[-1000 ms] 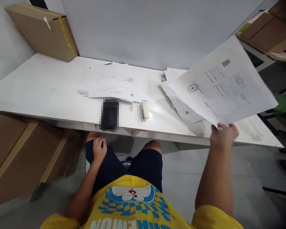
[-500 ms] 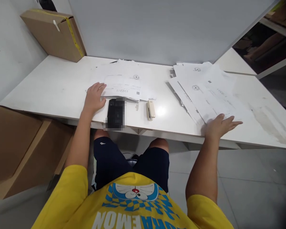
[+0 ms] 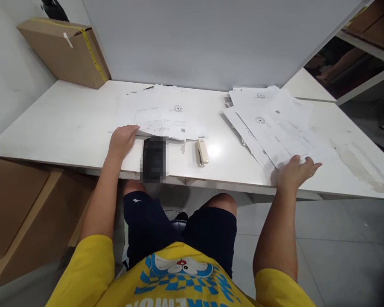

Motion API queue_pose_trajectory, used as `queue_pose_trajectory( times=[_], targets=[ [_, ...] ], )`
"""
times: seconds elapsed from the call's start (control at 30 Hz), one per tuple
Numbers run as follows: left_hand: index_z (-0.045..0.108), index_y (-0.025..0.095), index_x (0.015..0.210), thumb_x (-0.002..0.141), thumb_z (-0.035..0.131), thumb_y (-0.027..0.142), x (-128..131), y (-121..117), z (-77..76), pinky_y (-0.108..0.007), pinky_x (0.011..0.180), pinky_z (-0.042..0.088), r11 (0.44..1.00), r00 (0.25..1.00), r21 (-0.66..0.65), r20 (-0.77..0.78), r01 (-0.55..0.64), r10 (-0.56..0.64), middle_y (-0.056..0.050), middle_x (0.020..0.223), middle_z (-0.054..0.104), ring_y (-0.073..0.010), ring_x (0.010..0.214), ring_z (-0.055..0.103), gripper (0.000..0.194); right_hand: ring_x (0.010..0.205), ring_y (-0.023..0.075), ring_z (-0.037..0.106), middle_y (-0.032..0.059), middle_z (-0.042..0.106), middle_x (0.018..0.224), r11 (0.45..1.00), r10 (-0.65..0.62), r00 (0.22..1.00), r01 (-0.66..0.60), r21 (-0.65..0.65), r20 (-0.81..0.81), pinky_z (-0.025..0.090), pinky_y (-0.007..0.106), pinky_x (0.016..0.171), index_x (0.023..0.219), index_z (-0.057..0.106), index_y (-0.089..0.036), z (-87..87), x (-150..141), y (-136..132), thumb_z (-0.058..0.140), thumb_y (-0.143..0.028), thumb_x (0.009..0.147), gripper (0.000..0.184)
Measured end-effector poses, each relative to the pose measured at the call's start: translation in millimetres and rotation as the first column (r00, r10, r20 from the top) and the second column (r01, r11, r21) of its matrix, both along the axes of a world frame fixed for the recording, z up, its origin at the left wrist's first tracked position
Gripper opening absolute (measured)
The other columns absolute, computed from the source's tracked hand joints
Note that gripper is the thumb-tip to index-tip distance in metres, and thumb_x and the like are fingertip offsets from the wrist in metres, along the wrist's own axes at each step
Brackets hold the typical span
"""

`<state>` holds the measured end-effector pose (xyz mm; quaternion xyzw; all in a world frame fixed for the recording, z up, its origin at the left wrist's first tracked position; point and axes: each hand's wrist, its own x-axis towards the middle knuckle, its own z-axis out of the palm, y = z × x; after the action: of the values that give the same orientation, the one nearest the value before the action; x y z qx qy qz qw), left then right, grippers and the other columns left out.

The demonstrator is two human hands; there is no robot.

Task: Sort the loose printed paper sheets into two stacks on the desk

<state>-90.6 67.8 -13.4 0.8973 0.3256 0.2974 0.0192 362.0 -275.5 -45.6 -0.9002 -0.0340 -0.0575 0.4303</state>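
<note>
My left hand is at the lower left corner of the left pile of printed papers. Its fingers are pressed together on the sheets' edge, with the thumb mostly hidden. My right hand rests on the lower edge of the right pile of papers, fingers apart. Those sheets overlap unevenly and bear round stamps. Between the two piles a cream stapler lies near the table's front edge. A dark, blurred-out object, flat like a phone, lies just right of my left hand.
The white table runs against a grey panel. A brown cardboard box with yellow tape leans at the back left. Below the table's left end are open cardboard boxes. Another person's arm shows at the far right.
My left hand has moved down along the left pile's edge, and its fingers have closed together. The right hand stays on its pile with little change. The whole view has shifted slightly.
</note>
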Motion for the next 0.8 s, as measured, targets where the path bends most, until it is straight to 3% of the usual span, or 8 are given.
queue_pose_trajectory(
  times=[0.13, 0.27, 0.37, 0.43, 0.5, 0.6, 0.73, 0.8],
  targets=[
    [0.068, 0.02, 0.11, 0.104, 0.034, 0.033, -1, 3, -3.9, -0.037, 0.085, 0.053, 0.992, 0.98, 0.04, 0.166, -0.117, 0.108, -0.009, 0.109, 0.075, -0.0238, 0.099, 0.07, 0.037, 0.153, 0.0264, 0.026, 0.021, 0.032, 0.162, 0.999, -0.004, 0.942, -0.012, 0.045, 0.335, 0.021, 0.045, 0.124, 0.137, 0.052, -0.014, -4.9, -9, 11, 0.045, -0.017, 0.083, 0.055],
    [0.067, 0.019, 0.105, 0.106, 0.031, 0.041, -1, 8, -8.0, -0.035, 0.082, 0.053, 0.977, 0.926, 0.082, 0.343, -0.196, 0.157, -0.01, 0.102, 0.074, -0.0231, 0.095, 0.069, 0.043, 0.139, 0.0282, 0.048, 0.024, 0.054, 0.143, 0.953, 0.159, 0.806, -0.276, 0.124, 0.57, 0.039, 0.044, 0.114, 0.122, 0.061, -0.014, 10.1, -44, 47, 0.045, -0.02, 0.08, 0.045],
    [0.066, 0.019, 0.104, 0.106, 0.031, 0.044, -1, 8, -8.5, -0.035, 0.083, 0.053, 0.976, 0.917, 0.083, 0.365, -0.203, 0.159, -0.01, 0.1, 0.073, -0.0226, 0.094, 0.068, 0.043, 0.125, 0.0283, 0.058, 0.021, 0.064, 0.127, 0.861, 0.349, 0.697, -0.503, 0.08, 0.627, 0.044, 0.048, 0.108, 0.119, 0.062, -0.015, 37.2, -79, 76, 0.043, -0.027, 0.088, 0.038],
    [0.066, 0.019, 0.105, 0.106, 0.03, 0.043, -1, 6, -8.1, -0.034, 0.083, 0.053, 0.977, 0.92, 0.077, 0.358, -0.198, 0.159, -0.01, 0.101, 0.072, -0.0224, 0.094, 0.068, 0.043, 0.118, 0.0271, 0.062, 0.0165, 0.068, 0.121, 0.731, 0.576, 0.583, -0.681, -0.043, 0.573, 0.047, 0.048, 0.103, 0.119, 0.063, -0.018, 58.0, -102, 94, 0.041, -0.031, 0.093, 0.036],
    [0.066, 0.019, 0.106, 0.106, 0.03, 0.043, 0, 4, -7.6, -0.034, 0.083, 0.053, 0.979, 0.924, 0.074, 0.35, -0.192, 0.155, -0.01, 0.101, 0.072, -0.0224, 0.094, 0.067, 0.043, 0.117, 0.0266, 0.062, 0.0126, 0.069, 0.122, 0.522, 0.803, 0.396, -0.828, -0.205, 0.446, 0.048, 0.047, 0.1, 0.119, 0.064, -0.022, 76.4, -124, 112, 0.042, -0.034, 0.095, 0.034],
    [0.065, 0.02, 0.106, 0.107, 0.029, 0.042, 0, 3, -7.5, -0.034, 0.083, 0.052, 0.981, 0.929, 0.079, 0.342, -0.178, 0.141, -0.01, 0.102, 0.072, -0.0222, 0.093, 0.067, 0.042, 0.118, 0.0283, 0.06, 0.0124, 0.069, 0.124, 0.26, 0.947, 0.156, -0.886, -0.383, 0.281, 0.048, 0.047, 0.098, 0.12, 0.066, -0.022, 93.5, -150, 144, 0.043, -0.033, 0.096, 0.035],
    [0.064, 0.02, 0.104, 0.106, 0.029, 0.039, -1, 6, -7.2, -0.036, 0.082, 0.051, 0.986, 0.94, 0.087, 0.323, -0.145, 0.11, -0.01, 0.1, 0.071, -0.023, 0.092, 0.066, 0.039, 0.121, 0.0332, 0.055, 0.0157, 0.065, 0.13, 0.048, 0.989, -0.038, -0.826, -0.562, 0.14, 0.045, 0.048, 0.097, 0.126, 0.064, -0.015, 97.2, -169, 183, 0.05, -0.032, 0.094, 0.039],
    [0.063, 0.02, 0.102, 0.105, 0.031, 0.036, -1, 8, -6.1, -0.037, 0.084, 0.051, 0.993, 0.953, 0.088, 0.298, -0.081, 0.051, -0.011, 0.099, 0.07, -0.024, 0.093, 0.065, 0.036, 0.118, 0.0342, 0.054, 0.0161, 0.065, 0.129, -0.015, 0.992, -0.093, -0.766, -0.643, 0.088, 0.045, 0.046, 0.093, 0.127, 0.064, -0.015, 94.9, -174, 196, 0.056, -0.033, 0.092, 0.04]
  ],
)
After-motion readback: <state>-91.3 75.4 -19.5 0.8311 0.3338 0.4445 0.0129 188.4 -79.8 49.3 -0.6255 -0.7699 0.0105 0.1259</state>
